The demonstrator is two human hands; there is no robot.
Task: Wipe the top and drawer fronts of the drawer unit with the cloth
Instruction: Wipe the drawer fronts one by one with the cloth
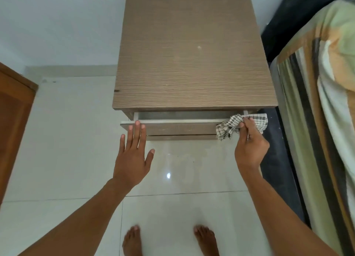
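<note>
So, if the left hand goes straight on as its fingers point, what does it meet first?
The left hand would probably meet the top drawer front, near its left end; depth is unclear.

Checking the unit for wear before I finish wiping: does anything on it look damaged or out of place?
The top drawer stands pulled partly out, past the one below. The unit's top has a small dark mark at its left edge near the front and a pale spot mid-surface.

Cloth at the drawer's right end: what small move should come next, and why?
Probably slide the cloth leftward along the top drawer front: the right hand holds it bunched at the right end, while the left hand, fingers straight, touches the left end.
</note>
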